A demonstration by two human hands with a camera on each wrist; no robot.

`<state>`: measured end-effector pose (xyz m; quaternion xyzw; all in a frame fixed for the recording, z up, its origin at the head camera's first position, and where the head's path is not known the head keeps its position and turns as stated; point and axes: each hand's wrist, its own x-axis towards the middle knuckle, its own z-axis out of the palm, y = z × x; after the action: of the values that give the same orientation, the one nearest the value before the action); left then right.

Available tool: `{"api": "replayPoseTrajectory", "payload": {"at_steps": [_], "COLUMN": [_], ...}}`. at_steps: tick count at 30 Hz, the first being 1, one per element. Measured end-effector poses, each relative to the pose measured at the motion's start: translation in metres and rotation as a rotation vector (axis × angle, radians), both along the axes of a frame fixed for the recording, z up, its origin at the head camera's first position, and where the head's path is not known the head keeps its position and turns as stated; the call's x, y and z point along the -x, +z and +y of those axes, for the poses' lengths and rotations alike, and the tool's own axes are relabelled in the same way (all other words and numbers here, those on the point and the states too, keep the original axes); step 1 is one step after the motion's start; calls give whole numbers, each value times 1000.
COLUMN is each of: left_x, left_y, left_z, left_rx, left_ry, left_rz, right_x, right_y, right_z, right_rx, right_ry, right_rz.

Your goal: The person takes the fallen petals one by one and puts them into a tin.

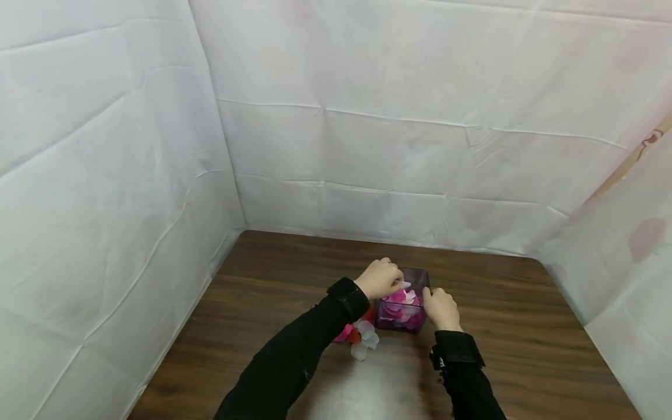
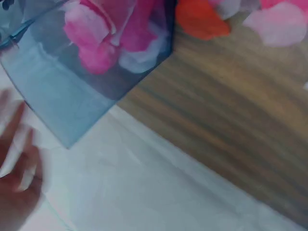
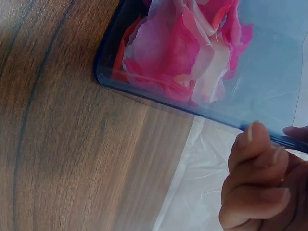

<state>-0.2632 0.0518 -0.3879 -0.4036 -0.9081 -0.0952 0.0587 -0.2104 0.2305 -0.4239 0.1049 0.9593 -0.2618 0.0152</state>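
Note:
A see-through purple box (image 1: 417, 279) stands on the table, with pink and white petals (image 1: 400, 302) heaped inside. My left hand (image 1: 379, 279) is over the box's left side, its fingers bent down at a white petal (image 1: 404, 284) that it seems to pinch. That hand (image 2: 19, 183) is blurred in the left wrist view, with a whitish bit between the fingers. On the box's right side, my right hand (image 1: 442, 308) grips the rim between thumb and fingers (image 3: 254, 137). Loose red, pink and white petals (image 1: 367, 333) lie on the table beside the box, partly behind the left forearm.
Brown wood-grain table (image 1: 525, 326) extends around the box. White cloth walls (image 1: 367, 146) rise behind it and at both sides. Black sleeves and wrist straps (image 1: 349, 298) cover both forearms.

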Motion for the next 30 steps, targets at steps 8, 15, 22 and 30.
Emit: {"api": "replayPoseTrajectory", "payload": {"at_steps": [8, 15, 22, 30], "left_x": [4, 12, 0, -26], "left_y": [-2, -24, -80, -123], "left_z": [-10, -74, -133, -144], "left_rx": [-12, -178, -73, -140], "left_ry": [39, 77, 144, 198], "left_rz": [15, -176, -287, -201], "right_x": [-2, -6, -7, -7], "right_y": [1, 2, 1, 1], "right_z": [2, 0, -2, -1], "right_rx": [2, 11, -4, 3], "right_ry": [-8, -4, -6, -11], "right_rz": [12, 32, 38, 41]}}
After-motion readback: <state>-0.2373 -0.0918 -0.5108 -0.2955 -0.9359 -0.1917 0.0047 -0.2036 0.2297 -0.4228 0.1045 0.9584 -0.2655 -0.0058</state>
